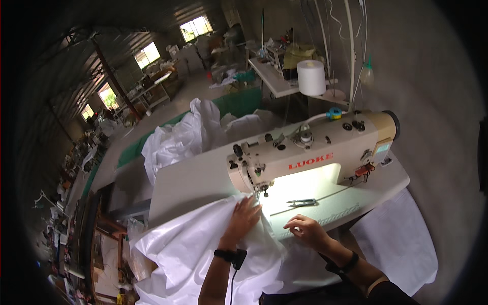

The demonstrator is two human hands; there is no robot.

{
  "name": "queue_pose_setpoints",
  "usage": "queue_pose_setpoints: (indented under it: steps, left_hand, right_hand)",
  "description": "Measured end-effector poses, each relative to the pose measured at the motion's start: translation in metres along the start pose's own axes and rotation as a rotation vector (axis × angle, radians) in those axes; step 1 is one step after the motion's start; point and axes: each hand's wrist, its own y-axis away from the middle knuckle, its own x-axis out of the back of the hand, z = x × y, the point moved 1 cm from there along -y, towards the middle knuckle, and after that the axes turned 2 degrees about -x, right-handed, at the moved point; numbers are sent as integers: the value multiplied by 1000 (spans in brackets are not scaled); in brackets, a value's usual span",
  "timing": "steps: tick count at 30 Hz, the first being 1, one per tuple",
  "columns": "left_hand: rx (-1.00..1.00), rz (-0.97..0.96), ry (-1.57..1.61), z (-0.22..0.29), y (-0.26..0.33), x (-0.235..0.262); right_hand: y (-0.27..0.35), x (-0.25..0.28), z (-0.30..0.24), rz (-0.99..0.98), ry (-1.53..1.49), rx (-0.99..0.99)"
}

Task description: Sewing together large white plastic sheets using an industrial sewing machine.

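A large sheet of glossy white fabric (pixel 188 244) drapes over the front of the sewing machine (pixel 315 147), its edge reaching under the needle area. My left hand (pixel 245 216) lies on this sheet just in front of the presser foot, fingers stretched out and pressing lightly. To its right, my right hand (pixel 306 230) hovers by the table's near edge with its fingers curled in; what is inside them, if anything, is hidden. Small thread snips (pixel 302 202) rest on the lit machine bed, beyond my right hand.
A white thread cone (pixel 311 78) stands behind the machine. Bunched white fabric (pixel 185 132) lies at the table's (pixel 175 188) far left. Another white sheet (pixel 399 239) hangs at the right. Other worktables (pixel 274 79) stand farther back.
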Motion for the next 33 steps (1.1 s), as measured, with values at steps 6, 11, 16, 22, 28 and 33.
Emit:
queue_pose_setpoints:
  steps: [6, 11, 16, 22, 28, 33]
  left_hand:
    - [389, -189, 1154, 124, 116, -23]
    - [633, 163, 408, 145, 213, -64]
    - [851, 261, 262, 143, 238, -89]
    - [760, 275, 76, 131, 237, -120]
    - [1142, 680, 722, 124, 299, -69]
    - [911, 675, 600, 155, 313, -23]
  right_hand:
    - [79, 31, 0, -27, -228, -180]
    - [109, 23, 4, -154, -345, -258]
    - [107, -11, 14, -267, -152, -279]
    - [98, -56, 25, -480, 110, -190]
    - [112, -69, 6, -465, 181, -64]
    - [115, -88, -31, -623, -82, 133]
